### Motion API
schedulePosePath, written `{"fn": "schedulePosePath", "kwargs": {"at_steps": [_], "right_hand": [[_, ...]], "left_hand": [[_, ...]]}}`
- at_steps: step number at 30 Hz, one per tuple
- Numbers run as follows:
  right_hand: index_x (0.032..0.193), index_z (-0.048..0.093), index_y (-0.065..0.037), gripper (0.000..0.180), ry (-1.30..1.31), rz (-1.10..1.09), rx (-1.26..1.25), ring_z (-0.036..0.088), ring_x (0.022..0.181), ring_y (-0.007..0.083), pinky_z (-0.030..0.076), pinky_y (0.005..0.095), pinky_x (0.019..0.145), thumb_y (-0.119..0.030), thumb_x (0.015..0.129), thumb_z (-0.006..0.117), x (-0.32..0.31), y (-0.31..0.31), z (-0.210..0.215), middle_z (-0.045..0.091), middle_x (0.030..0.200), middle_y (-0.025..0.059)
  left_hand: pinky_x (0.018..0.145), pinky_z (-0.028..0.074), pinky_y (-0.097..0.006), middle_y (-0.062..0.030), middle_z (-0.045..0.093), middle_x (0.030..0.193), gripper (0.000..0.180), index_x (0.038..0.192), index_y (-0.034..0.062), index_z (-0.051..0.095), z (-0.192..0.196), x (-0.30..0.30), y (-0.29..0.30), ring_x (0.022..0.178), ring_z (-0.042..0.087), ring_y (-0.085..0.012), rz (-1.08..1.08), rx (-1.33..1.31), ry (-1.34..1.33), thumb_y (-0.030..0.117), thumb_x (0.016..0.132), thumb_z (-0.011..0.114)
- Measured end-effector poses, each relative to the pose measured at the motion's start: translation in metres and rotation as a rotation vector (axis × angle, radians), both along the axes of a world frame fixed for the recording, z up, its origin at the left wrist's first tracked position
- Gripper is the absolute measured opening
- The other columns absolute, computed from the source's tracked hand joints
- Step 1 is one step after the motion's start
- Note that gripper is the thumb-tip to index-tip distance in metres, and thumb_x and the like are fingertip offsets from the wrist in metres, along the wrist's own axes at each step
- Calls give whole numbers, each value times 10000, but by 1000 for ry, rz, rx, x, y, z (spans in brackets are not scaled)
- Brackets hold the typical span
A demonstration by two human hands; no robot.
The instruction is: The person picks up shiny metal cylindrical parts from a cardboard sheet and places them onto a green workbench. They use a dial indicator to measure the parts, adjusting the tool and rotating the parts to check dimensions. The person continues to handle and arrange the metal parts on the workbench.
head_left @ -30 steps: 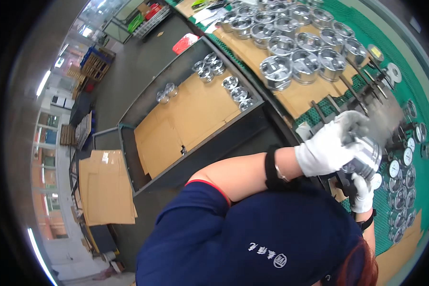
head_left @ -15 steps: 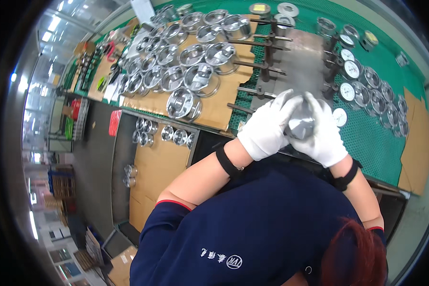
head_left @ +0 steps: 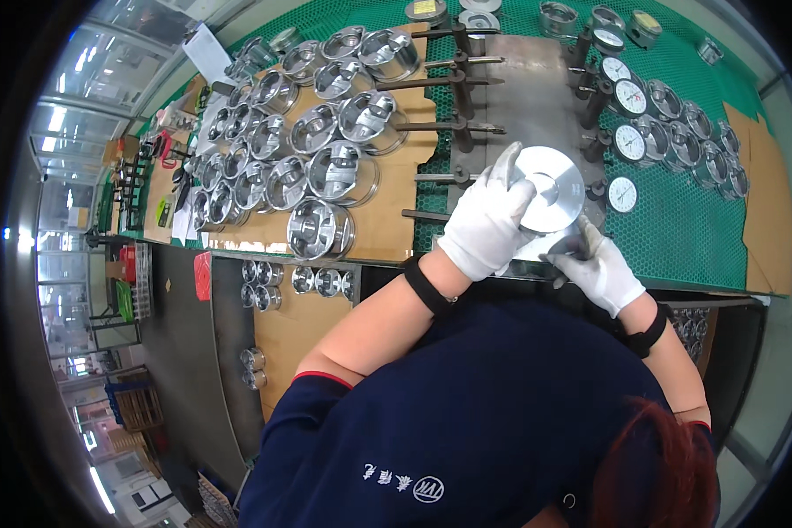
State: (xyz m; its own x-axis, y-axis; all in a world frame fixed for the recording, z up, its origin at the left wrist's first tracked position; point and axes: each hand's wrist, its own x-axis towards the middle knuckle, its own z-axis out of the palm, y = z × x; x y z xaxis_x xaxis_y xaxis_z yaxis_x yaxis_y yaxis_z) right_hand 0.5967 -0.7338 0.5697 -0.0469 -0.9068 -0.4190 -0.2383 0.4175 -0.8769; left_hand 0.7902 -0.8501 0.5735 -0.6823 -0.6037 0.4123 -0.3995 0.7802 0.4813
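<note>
A silvery piston [head_left: 550,189] is tilted so its flat round crown, with a shallow recess, faces up. My left hand [head_left: 488,220], in a white glove, grips its left side, with fingers reaching over the crown's edge. Lower right, my gloved right hand [head_left: 600,271] curls its fingers at a dark grey patch that looks like the piston's skirt. Part of that grip is hidden. Beneath and beyond lies a grey metal plate [head_left: 532,97] flanked by dark gauge stands [head_left: 462,106]. Dial gauges [head_left: 630,143] with white faces line its right side.
Several pistons [head_left: 334,172] stand on cardboard [head_left: 400,198] to the left. More pistons [head_left: 695,145] sit in rows on green mesh matting [head_left: 669,238] at the right. A lower shelf [head_left: 299,330] at left holds further pistons. Cardboard [head_left: 761,211] lies at the far right.
The piston has turned from its grey side to show its bright crown. My right hand has slid lower, off its upper right side. The bench has shifted left in view.
</note>
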Motion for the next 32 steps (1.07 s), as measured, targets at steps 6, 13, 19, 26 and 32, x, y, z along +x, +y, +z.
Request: {"fn": "schedulePosePath", "kwargs": {"at_steps": [6, 13, 19, 26, 32], "right_hand": [[1600, 73, -21, 873, -139, -67, 43, 644, 638, 135, 563, 268, 565, 8, 927, 629, 8, -8, 8, 646, 924, 93], [1613, -4, -39, 954, -256, -100, 98, 646, 589, 157, 557, 290, 497, -35, 919, 650, 3, -12, 12, 641, 914, 109], [1614, 1, -48, 955, -291, -123, 101, 652, 588, 157, 561, 290, 489, -30, 913, 649, 1, -13, 12, 642, 905, 108], [1618, -7, -69, 959, -284, -122, 121, 654, 586, 165, 571, 298, 493, -15, 912, 640, 1, -16, 14, 641, 921, 116], [1621, -1, -91, 953, -290, -150, 138, 666, 600, 179, 580, 308, 500, -25, 920, 641, 0, -15, 9, 648, 971, 140]], "left_hand": [[1013, 483, -496, -337, 371, 1503, 577, 1151, 76, 571, -6, -12, -16, 1217, 540, -488, -10, 34, 43, 218, 673, 862], [1019, 478, -496, -325, 375, 1502, 593, 1156, 92, 599, -11, -16, -25, 1238, 530, -475, -34, 38, 57, 249, 660, 882], [1021, 472, -498, -333, 378, 1494, 607, 1139, 84, 595, -8, -18, -24, 1243, 525, -478, -12, 66, 73, 225, 632, 897], [1023, 470, -505, -347, 377, 1487, 579, 1108, 78, 583, -7, -19, -24, 1254, 514, -489, -11, 52, 81, 195, 630, 888], [1035, 465, -513, -339, 369, 1499, 591, 1131, 82, 573, -9, -20, -23, 1257, 519, -479, -2, 108, 81, 174, 633, 877]]}}
